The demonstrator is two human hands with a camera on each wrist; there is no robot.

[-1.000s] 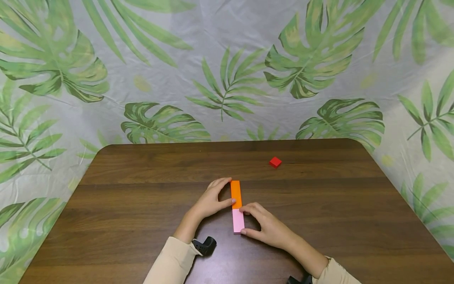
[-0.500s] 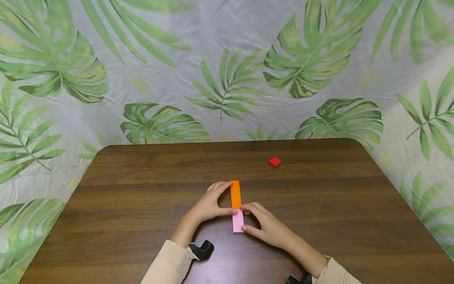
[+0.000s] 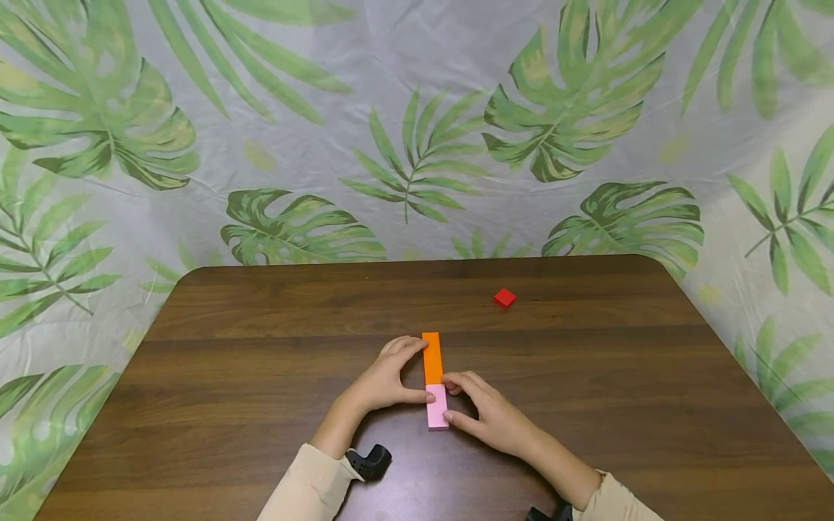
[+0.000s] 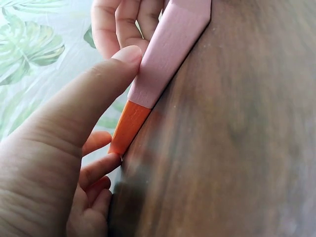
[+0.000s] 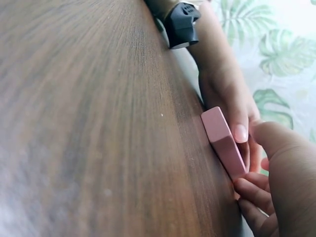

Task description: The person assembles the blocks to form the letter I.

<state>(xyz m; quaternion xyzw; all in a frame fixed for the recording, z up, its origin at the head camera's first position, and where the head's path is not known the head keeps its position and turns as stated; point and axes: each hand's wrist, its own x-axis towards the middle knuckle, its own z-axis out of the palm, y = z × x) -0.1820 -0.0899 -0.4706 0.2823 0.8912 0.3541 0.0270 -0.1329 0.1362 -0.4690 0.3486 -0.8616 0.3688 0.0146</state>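
Note:
An orange block (image 3: 433,359) and a pink block (image 3: 438,417) lie end to end in one straight line on the table, the orange one farther from me. My left hand (image 3: 383,380) spans their left side: its thumb touches the pink block, while the fingertips reach the far part of the orange one. On the other side is my right hand (image 3: 489,414), thumb at the pink block's right edge and forefinger near the seam. In the left wrist view, the orange block (image 4: 129,126) meets the pink block (image 4: 168,57) flush. The right wrist view shows the pink block (image 5: 224,140) flat on the wood.
A small red block (image 3: 504,298) sits toward the back right of the brown wooden table (image 3: 260,311). Behind the table hangs a pale cloth (image 3: 417,43) printed with green leaves. A black wrist camera (image 3: 370,463) is strapped at my left sleeve.
My left thumb has slid from the orange block toward me onto the pink one, and its fingertips have come slightly nearer. My right thumb has shifted a little up the pink block's edge.

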